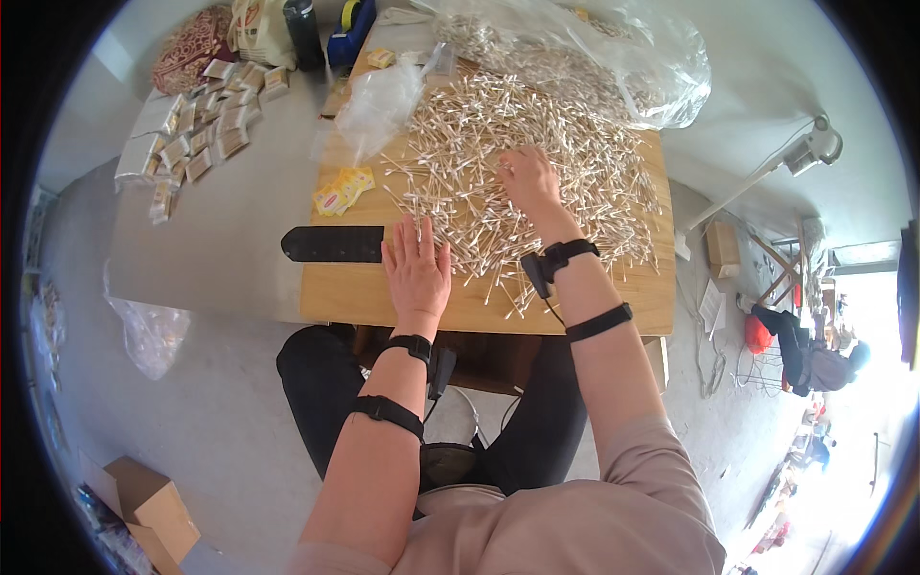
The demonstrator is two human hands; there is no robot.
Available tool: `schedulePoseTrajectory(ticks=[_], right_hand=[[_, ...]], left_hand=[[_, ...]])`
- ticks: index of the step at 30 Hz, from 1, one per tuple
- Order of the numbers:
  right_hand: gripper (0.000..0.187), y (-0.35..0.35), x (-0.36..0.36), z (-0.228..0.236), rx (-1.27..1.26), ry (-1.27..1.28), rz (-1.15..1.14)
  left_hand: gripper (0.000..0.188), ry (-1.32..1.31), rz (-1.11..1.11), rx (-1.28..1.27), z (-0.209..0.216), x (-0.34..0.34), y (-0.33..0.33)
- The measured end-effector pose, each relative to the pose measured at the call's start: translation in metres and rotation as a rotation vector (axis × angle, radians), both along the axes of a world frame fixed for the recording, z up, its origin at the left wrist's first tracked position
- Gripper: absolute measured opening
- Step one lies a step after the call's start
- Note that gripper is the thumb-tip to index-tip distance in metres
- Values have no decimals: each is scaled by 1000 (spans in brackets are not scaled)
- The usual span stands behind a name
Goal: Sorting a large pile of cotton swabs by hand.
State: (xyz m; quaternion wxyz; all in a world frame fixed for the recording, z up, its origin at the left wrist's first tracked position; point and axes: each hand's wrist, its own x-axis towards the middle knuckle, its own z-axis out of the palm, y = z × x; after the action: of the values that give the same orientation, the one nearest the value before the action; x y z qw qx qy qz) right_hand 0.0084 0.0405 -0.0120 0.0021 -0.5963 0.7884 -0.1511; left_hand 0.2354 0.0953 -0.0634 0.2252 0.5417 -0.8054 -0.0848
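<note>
A wide heap of loose cotton swabs [575,144] with white tips covers much of the wooden board [355,287]. My right hand [533,184] rests on the middle of the heap, fingers slightly bent and apart, touching the swabs. Lower down, at the heap's left edge, my left hand [418,270] lies flat with its fingers stretched out. Its fingers meet the right end of a black strip [333,244], covering that end. No held thing shows in either hand. Small yellow and white printed cards [343,191] lie above the strip.
Several small packs of swabs [230,129] are piled on the grey table [206,259] at left. A clear bag [379,110] and a large clear bag of swabs [661,72] lie behind. A bottle [304,36], blue tape dispenser [351,34] and lamp [813,150] stand around.
</note>
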Motion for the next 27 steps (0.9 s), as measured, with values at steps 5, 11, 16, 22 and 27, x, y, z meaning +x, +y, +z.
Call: schedulePoseTrajectory(ticks=[5, 11, 16, 22, 27], right_hand=[[12, -10, 12, -16, 32, -106, -15], [10, 11, 6, -17, -157, -359, -130], [13, 37, 15, 1, -329, -515, -279], [10, 38, 76, 20, -278, -1211, -254], [7, 40, 92, 9, -144, -1356, -189]], left_hand=[[50, 110, -17, 32, 4, 1, -1], [35, 604, -12, 50, -2, 22, -10], [28, 1058, -99, 275, 26, 4, -36], [27, 1333, -391, 846, 44, -20, -71], [28, 711, -537, 722, 31, -9, -83]])
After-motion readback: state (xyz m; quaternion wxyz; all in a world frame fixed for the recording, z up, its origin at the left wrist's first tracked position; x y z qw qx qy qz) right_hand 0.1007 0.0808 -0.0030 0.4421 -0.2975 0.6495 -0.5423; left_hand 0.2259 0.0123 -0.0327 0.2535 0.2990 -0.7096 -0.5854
